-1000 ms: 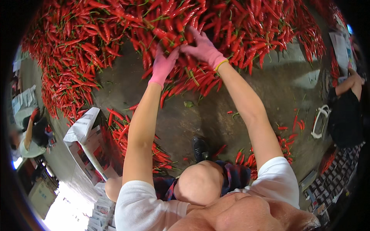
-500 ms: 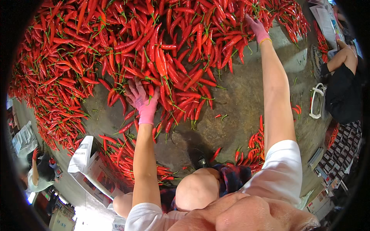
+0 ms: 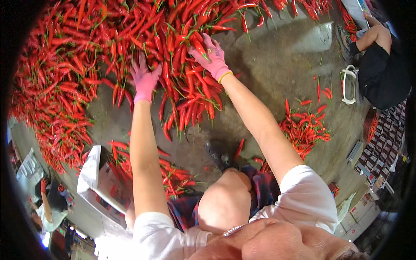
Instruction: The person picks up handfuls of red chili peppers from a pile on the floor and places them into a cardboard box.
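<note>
A broad heap of red chili peppers [image 3: 125, 26] with green stems covers the far and left floor. My left hand [image 3: 144, 80], in a pink glove, presses against the heap's near edge with its fingers spread. Across a thick bunch of chili peppers [image 3: 190, 86] from it is my right hand [image 3: 214, 60], gloved in pink with a yellow cuff. Its thumb and fingers are apart against the peppers, with some peppers between them. The fingertips of both hands are partly hidden among the peppers.
Smaller piles of chili peppers lie by my right arm [image 3: 305, 130] and left knee [image 3: 173, 175]. My dark shoe [image 3: 219, 155] rests on the concrete floor [image 3: 268, 65]. A white-framed chair [image 3: 93, 175] stands at left. Another person's leg [image 3: 377, 37] and a white stool [image 3: 348, 84] are at right.
My right hand has swept left and toward me, gathering chili peppers closer to my left hand. More bare floor shows at the far right. My left hand stays at the heap, its fingers spread.
</note>
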The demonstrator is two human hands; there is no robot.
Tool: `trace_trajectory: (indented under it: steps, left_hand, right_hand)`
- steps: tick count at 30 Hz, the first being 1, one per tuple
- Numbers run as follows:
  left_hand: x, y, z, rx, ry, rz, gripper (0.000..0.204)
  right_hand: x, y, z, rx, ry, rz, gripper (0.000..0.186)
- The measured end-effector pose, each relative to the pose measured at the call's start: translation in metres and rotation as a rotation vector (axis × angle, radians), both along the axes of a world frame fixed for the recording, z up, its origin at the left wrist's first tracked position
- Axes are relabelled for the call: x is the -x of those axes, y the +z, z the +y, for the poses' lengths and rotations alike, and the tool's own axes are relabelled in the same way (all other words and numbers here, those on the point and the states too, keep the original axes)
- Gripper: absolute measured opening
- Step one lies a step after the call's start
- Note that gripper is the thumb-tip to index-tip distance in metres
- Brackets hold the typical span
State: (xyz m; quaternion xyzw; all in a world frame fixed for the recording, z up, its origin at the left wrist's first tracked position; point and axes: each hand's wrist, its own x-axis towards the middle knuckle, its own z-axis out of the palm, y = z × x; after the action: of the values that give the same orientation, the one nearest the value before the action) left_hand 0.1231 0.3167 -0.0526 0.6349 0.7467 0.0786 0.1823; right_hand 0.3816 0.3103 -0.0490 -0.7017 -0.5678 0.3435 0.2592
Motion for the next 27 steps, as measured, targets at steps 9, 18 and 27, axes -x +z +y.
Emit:
trace_trajectory:
  steps: [9, 18, 27]
  left_hand:
    - [0.104, 0.076, -0.097, -0.27, 0.103, -0.493, 0.053]
    - [0.059, -0.024, -0.392, -0.182, 0.66, -1.043, 0.03]
    - [0.118, -0.01, -0.401, -0.258, 0.815, -1.291, 0.076]
  right_hand:
    - [-0.006, 0.093, -0.059, 0.384, 0.705, 0.002, 0.067]
    - [0.043, 0.049, -0.218, 0.279, 0.414, 0.19, 0.035]
    - [0.162, 0.03, -0.198, -0.022, 0.769, -0.764, 0.033]
